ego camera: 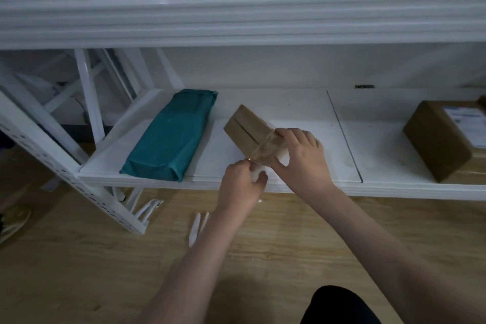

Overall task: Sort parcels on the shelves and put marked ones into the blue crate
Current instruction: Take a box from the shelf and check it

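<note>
Cardboard parcel (248, 126), seemingly stiff and light, is being gripped at its taped near end by right hand (299, 155) and left hand (243, 181).

floor (79, 271): pale wood planks; wall (263, 66): white; shelving (236, 21): white metal; light: dim

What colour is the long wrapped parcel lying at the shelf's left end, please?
Teal green; the long wrapped parcel shows best in the head view.

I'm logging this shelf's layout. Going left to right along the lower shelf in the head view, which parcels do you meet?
Teal wrapped parcel → small brown cardboard box, held by both hands → larger brown box with a white label at the right edge.
</note>
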